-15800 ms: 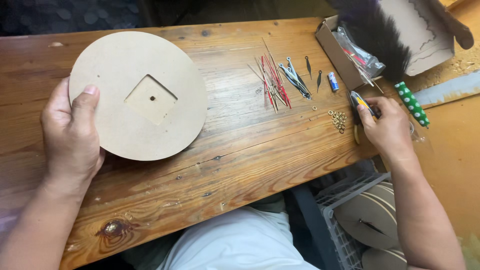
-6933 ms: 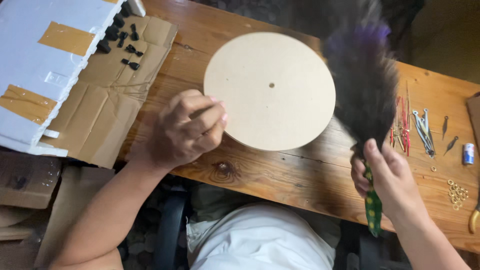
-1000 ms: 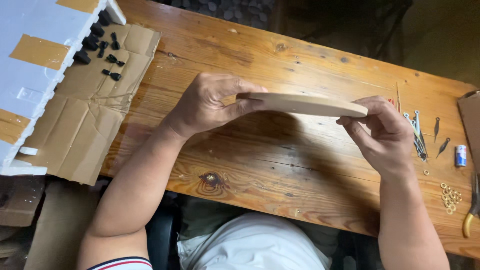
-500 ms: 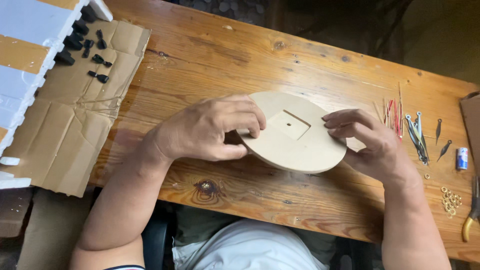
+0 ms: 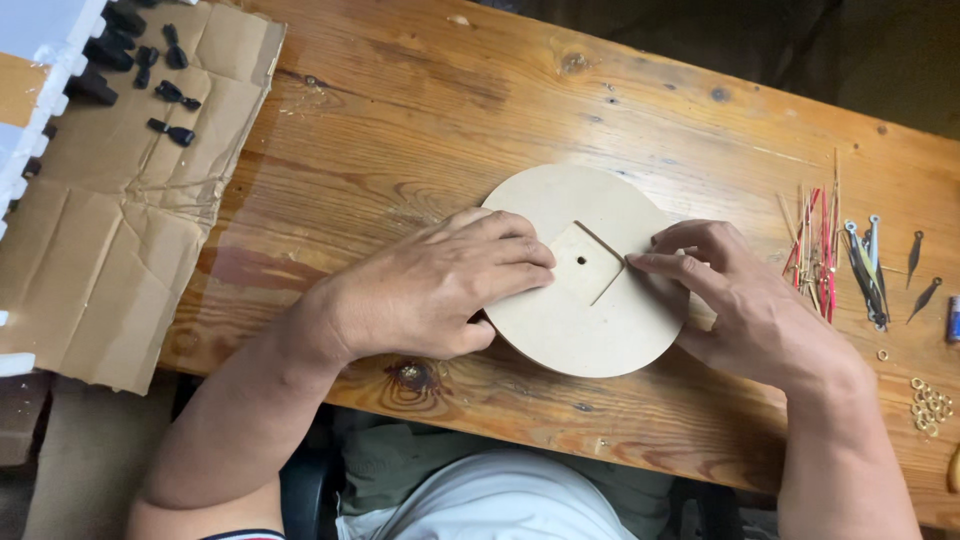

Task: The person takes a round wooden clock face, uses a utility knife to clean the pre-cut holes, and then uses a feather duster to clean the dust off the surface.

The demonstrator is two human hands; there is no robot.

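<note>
The round wooden disc (image 5: 590,290) is held flat on the worktop (image 5: 400,130), left of the clock hands (image 5: 865,265). The left hand (image 5: 430,290) and right hand (image 5: 750,310) are spread on it; even pressure is best kept beside the square recess (image 5: 585,265).

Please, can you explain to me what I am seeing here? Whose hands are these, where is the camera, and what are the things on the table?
There is no machine: a person works with bare hands, and a camera on their head looks down. The left hand and right hand lie flat on a round wooden disc with a square recess and a small centre hole. It rests on a wooden table. To the right lie thin metal pointers and small brass rings; to the left, cardboard with small black parts.
</note>
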